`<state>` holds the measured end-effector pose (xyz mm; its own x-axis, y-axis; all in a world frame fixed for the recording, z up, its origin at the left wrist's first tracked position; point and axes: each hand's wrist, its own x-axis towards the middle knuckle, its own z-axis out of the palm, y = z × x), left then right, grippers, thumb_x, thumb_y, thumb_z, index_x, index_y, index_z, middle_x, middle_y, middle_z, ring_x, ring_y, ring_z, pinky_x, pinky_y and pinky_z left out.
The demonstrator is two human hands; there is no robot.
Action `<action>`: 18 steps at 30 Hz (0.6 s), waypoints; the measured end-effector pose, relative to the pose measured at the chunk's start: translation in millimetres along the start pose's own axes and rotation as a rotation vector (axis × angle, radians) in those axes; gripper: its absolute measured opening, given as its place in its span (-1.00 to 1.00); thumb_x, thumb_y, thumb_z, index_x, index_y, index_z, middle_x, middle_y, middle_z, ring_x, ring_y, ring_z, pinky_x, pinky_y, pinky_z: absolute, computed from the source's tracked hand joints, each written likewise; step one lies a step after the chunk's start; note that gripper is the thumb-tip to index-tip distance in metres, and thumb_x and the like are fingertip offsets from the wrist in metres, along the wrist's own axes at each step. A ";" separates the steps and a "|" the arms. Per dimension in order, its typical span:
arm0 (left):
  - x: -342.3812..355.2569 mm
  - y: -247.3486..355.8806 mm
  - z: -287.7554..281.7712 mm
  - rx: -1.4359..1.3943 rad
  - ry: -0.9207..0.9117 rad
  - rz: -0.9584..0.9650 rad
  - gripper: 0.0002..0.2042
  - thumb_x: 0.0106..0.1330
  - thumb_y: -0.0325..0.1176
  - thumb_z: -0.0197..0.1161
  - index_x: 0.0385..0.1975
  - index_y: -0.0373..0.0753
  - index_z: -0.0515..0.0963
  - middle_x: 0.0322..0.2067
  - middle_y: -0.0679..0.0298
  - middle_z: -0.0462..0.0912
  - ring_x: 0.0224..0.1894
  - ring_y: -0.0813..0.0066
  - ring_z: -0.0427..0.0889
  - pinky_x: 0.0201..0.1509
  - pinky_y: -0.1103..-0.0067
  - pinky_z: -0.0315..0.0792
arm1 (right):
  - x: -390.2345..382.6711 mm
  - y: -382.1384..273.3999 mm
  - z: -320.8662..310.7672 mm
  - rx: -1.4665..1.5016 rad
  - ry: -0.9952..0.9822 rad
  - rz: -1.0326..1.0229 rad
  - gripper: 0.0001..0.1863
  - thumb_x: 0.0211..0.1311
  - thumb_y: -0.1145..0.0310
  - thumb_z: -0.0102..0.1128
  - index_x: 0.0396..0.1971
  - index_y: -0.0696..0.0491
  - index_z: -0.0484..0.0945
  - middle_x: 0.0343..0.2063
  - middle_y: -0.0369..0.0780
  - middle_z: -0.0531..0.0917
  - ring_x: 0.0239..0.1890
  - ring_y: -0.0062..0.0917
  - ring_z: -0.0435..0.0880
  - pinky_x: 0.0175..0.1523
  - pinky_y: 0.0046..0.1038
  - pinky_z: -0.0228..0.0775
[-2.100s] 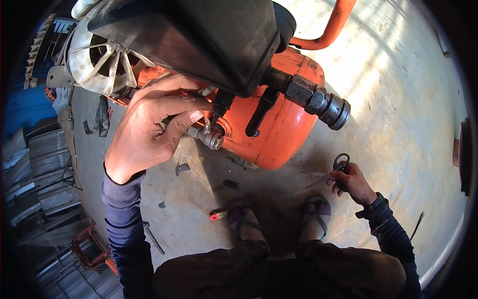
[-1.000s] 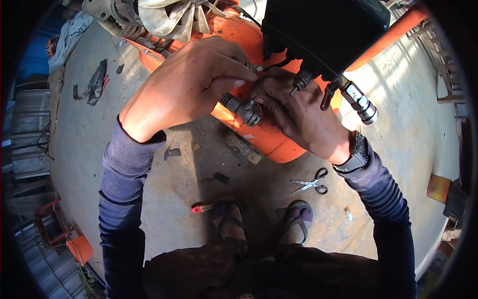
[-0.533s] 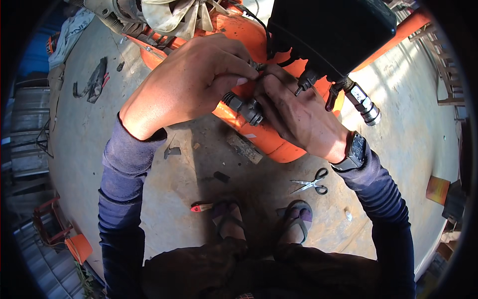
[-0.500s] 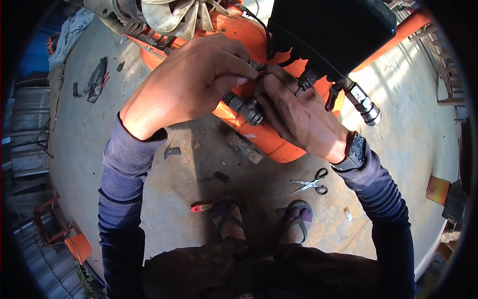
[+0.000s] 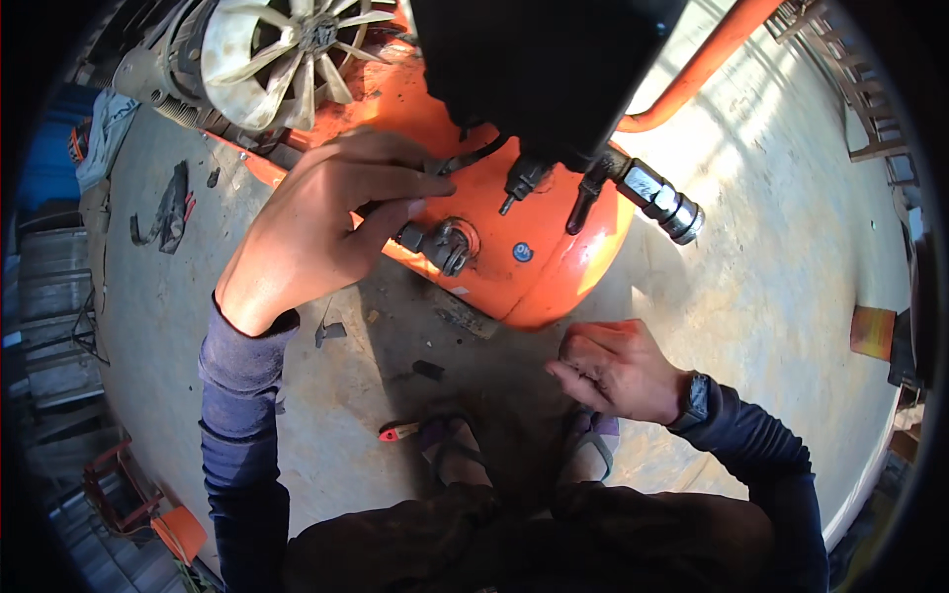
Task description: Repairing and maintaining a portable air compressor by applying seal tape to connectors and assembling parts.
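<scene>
My left hand (image 5: 306, 222) is at the orange air tank (image 5: 563, 277), its thumb and fingers pinched on a thin black cable (image 5: 479, 153) that runs up toward the black box (image 5: 544, 79). Just below these fingertips, a dark metal valve fitting (image 5: 445, 247) sticks out of the tank. My right hand (image 5: 623, 371) is apart from the tank, lower and to the right, above the floor. Its fingers are curled in, and whatever they may hold is hidden.
A pale fan wheel (image 5: 316, 40) sits at the top left of the machine. From the black box a shiny metal coupler (image 5: 677, 212) juts out to the right. A red-handled tool (image 5: 397, 433) lies by my feet, and dark scraps (image 5: 173, 212) lie at the left.
My right hand has left the tank and come down toward me, over where the scissors showed; they are now hidden. My left hand keeps its pinch. The whole view has shifted.
</scene>
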<state>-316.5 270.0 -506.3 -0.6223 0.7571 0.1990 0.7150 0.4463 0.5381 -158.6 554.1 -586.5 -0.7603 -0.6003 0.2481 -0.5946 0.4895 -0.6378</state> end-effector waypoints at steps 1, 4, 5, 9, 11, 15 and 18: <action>0.4 0.3 0.3 0.008 -0.009 -0.031 -0.76 0.15 -0.64 0.27 -0.19 -0.34 0.70 -0.18 0.11 0.67 -0.16 0.17 0.67 -0.11 0.43 0.54 | -21.7 2.0 9.7 0.030 -0.044 0.130 -0.87 0.14 0.47 0.21 -0.29 0.09 0.53 -0.37 -0.13 0.60 -0.40 -0.17 0.65 -0.34 -0.27 0.51; 9.6 11.5 5.3 -0.076 -0.045 -0.135 -0.76 0.15 -0.67 0.23 -0.19 -0.36 0.69 -0.14 0.09 0.66 -0.15 0.18 0.67 -0.10 0.42 0.53 | -98.3 2.9 28.3 0.095 -0.074 0.462 -0.83 0.12 0.45 0.23 -0.26 0.07 0.57 -0.30 -0.14 0.65 -0.30 -0.16 0.68 -0.27 -0.27 0.54; 10.7 11.0 8.1 -0.045 -0.083 -0.131 -0.77 0.15 -0.68 0.24 -0.19 -0.38 0.67 -0.13 0.07 0.65 -0.15 0.17 0.66 -0.08 0.42 0.52 | -126.4 0.8 34.4 0.129 -0.082 0.644 -0.79 0.13 0.44 0.23 -0.20 0.07 0.58 -0.26 -0.15 0.66 -0.26 -0.15 0.69 -0.23 -0.27 0.56; 2.9 4.2 1.1 0.022 -0.092 -0.006 -0.82 0.13 -0.70 0.28 -0.26 -0.43 0.61 -0.05 -0.03 0.61 -0.15 0.10 0.63 -0.01 0.41 0.49 | -239.3 -10.0 90.4 0.313 -0.049 0.986 -0.64 0.16 0.37 0.25 -0.03 0.10 0.52 -0.14 -0.11 0.66 -0.22 -0.18 0.70 -0.17 -0.26 0.56; -6.3 -5.3 -1.1 0.112 -0.103 -0.034 -0.84 0.12 -0.68 0.31 -0.29 -0.44 0.59 -0.04 -0.04 0.60 -0.11 0.10 0.62 0.06 0.42 0.45 | -274.5 -24.2 127.3 0.267 0.433 1.414 -0.72 0.24 0.28 0.26 -0.19 0.17 0.54 -0.27 -0.11 0.67 -0.39 -0.33 0.69 -0.29 -0.34 0.55; -8.8 -11.1 16.2 0.184 -0.012 -0.058 -0.84 0.11 -0.66 0.35 -0.29 -0.44 0.61 -0.09 0.00 0.60 -0.07 0.13 0.60 0.11 0.44 0.40 | -347.7 -8.7 191.1 -0.206 1.105 1.779 -0.66 0.22 0.16 0.30 -0.40 0.19 0.56 -0.49 -0.16 0.64 -0.45 -0.39 0.65 -0.42 -0.31 0.46; -2.6 1.2 12.8 0.183 -0.019 -0.066 -0.84 0.12 -0.66 0.36 -0.29 -0.43 0.63 -0.11 0.03 0.60 -0.07 0.15 0.60 0.10 0.45 0.40 | -373.5 38.4 179.0 -0.095 1.159 1.950 -0.44 0.13 -0.06 0.34 -0.40 0.26 0.56 -0.60 -0.13 0.58 -0.50 -0.33 0.60 -0.32 -0.33 0.47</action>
<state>-310.0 274.7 -516.6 -0.6647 0.7315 0.1518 0.7201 0.5732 0.3909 149.4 683.9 -834.2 -0.0003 0.9737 -0.2279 0.8345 -0.1254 -0.5365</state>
